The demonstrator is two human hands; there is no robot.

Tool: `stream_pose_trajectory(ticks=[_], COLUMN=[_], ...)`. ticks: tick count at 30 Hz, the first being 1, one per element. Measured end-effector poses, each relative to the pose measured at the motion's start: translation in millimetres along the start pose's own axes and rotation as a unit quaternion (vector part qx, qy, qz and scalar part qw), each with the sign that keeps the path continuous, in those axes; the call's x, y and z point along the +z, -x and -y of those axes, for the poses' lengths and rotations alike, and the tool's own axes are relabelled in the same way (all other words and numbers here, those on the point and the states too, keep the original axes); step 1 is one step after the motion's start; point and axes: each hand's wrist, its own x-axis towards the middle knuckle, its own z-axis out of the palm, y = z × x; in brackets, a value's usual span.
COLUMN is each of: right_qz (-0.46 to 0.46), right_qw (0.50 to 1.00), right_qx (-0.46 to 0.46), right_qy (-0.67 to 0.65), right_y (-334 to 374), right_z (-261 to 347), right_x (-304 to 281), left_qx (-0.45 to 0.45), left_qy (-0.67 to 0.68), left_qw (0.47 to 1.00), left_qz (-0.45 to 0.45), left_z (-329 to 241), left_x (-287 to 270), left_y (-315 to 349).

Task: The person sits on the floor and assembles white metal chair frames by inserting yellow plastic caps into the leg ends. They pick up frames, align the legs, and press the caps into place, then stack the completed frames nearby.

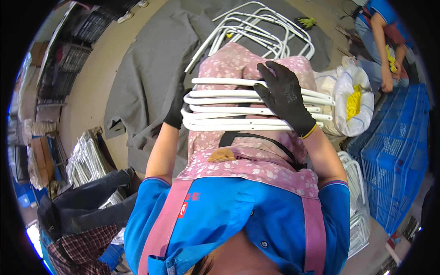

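A stack of white U-shaped metal tubes (224, 94) lies across my lap on a pink floral apron (247, 172). Small holes show near the tubes' straight ends at the right. My left hand (177, 109), in a black glove, is against the rounded ends; its fingers are hidden behind the tubes. Over the right part of the stack rests my right hand (286, 98), also black-gloved, with its fingers apart and stretched out across the tubes. More white bent tube frames (270, 30) lie in a loose pile beyond my knees.
Grey cloth (146, 78) covers the floor ahead. At right stand a white sack (353, 103) with yellow things inside and blue plastic crates (389, 156). A co-worker (385, 41) sits at far right, holding something yellow. Wrapped metal tubes (87, 158) stand at left.
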Motion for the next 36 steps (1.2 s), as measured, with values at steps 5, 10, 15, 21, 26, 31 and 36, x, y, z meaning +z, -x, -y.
stream_pose_trajectory(ticks=[5, 10, 15, 21, 26, 31, 36], right_qz=[0.147, 0.201, 0.112, 0.146, 0.228, 0.137, 0.109], right_qw=[0.988, 0.977, 0.987, 0.981, 0.972, 0.980, 0.986], right_qx=[-0.002, 0.022, -0.116, -0.102, 0.048, 0.065, 0.032], right_qy=[-0.048, -0.072, -0.019, -0.077, -0.033, -0.127, -0.125], right_y=[-28.7, -47.5, -54.5, -71.3, -33.6, 8.5, -1.0], right_z=[23.4, 11.1, 16.7, 7.3, -35.2, -27.1, -17.3], right_x=[22.8, 26.4, 28.0, 37.2, 13.1, 10.5, 3.3], left_qx=[-0.002, -0.035, 0.011, -0.004, -0.016, -0.039, -0.012], left_qy=[-0.134, -0.050, -0.013, 0.059, -0.030, -0.112, -0.184], left_qw=[0.991, 0.998, 1.000, 0.998, 0.999, 0.993, 0.982], left_qz=[0.001, 0.011, 0.026, -0.003, 0.011, -0.006, 0.048], left_z=[-4.1, -9.2, 12.6, 20.8, -5.3, -13.7, -13.0], left_x=[-2.7, 13.0, 12.9, 9.2, 18.7, 31.3, 23.7], left_y=[-13.8, -9.5, 13.1, 20.2, -8.0, -21.3, -26.5])
